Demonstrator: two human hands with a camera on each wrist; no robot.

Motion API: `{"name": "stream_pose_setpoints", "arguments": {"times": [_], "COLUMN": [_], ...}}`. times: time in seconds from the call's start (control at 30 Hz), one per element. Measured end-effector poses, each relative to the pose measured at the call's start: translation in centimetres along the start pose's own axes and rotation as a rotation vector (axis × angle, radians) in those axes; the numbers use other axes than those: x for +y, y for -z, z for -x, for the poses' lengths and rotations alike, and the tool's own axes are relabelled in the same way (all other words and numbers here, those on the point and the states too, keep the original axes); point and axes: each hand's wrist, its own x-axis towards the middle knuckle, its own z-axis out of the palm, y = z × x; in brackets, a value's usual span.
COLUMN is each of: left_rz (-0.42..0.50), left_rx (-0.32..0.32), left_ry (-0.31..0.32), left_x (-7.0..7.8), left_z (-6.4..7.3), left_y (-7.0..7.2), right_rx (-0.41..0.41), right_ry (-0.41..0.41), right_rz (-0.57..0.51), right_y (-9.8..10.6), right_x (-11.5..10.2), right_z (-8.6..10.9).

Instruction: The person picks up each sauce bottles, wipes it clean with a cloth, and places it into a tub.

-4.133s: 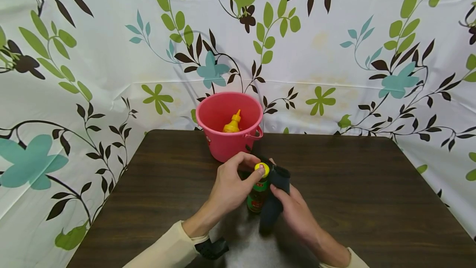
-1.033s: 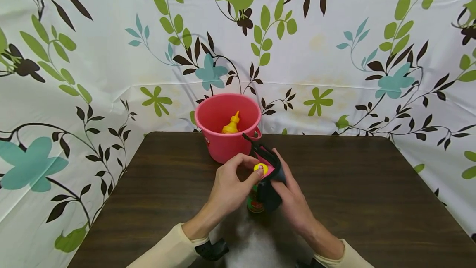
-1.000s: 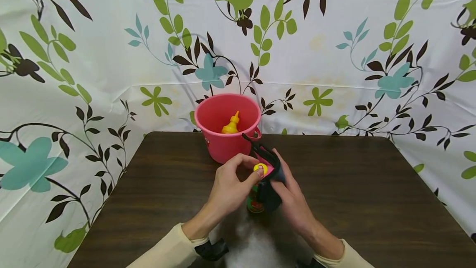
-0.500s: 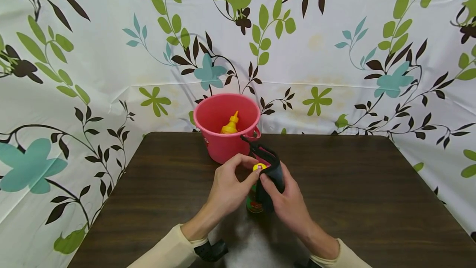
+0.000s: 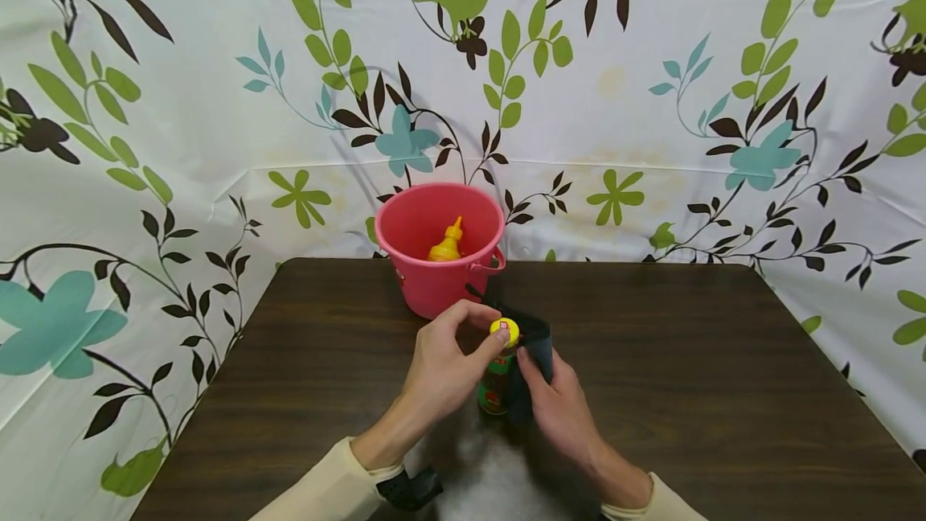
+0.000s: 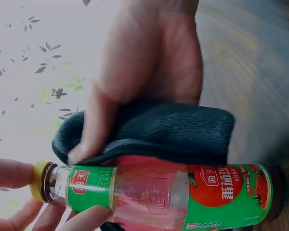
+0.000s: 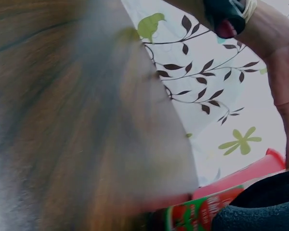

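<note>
A glass ketchup bottle (image 5: 495, 392) with a yellow cap and green tomato-printed labels stands upright on the table. My left hand (image 5: 440, 364) pinches it at the cap, thumb in front; in the left wrist view, fingers also touch its neck. On the bottle's right side, my right hand (image 5: 567, 412) grips a dark cloth (image 5: 537, 338) between thumb and fingers. That cloth (image 6: 176, 127) lies along the bottle's side in the left wrist view, my right thumb on top. In the right wrist view, the cloth (image 7: 260, 216) hides part of the label.
Just behind my hands stands a pink bucket (image 5: 427, 288) holding a yellow squeeze bottle (image 5: 447, 244) with a pointed nozzle. The dark wooden table (image 5: 687, 360) ends at a patterned white curtain (image 5: 615, 87).
My right hand has drawn the cloth from around the bottle's upper front to its right side, so the front label shows again. The left hand keeps its pinch on the cap.
</note>
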Motion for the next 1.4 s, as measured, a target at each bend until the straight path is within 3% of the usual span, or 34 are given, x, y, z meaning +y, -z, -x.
{"name": "stream_pose_setpoints", "arguments": {"times": [0.4, 0.67, 0.77, 0.93, 1.4], "left_rz": [0.008, 0.001, 0.007, 0.015, 0.021], "left_rx": [0.002, 0.006, 0.001, -0.011, -0.022], "left_ry": [-0.001, -0.011, -0.012, -0.017, -0.018], "left_x": [0.0, -0.1, -0.1, -0.2, -0.1], "left_z": [0.0, 0.0, 0.0, -0.1, -0.1], "left_y": [-0.1, 0.2, 0.2, 0.2, 0.4], "right_rx": [-0.066, -0.125, -0.124, -0.109, -0.116], "right_ry": [-0.066, 0.028, 0.011, -0.077, -0.141], "right_rz": [0.152, 0.282, 0.310, 0.261, 0.079], "right_y": [0.8, 1.3, 1.3, 1.3, 1.1], "right_x": [3.4, 5.0, 5.0, 4.1, 1.1], "right_z": [-0.5, -0.9, -1.0, -0.9, -0.3]}}
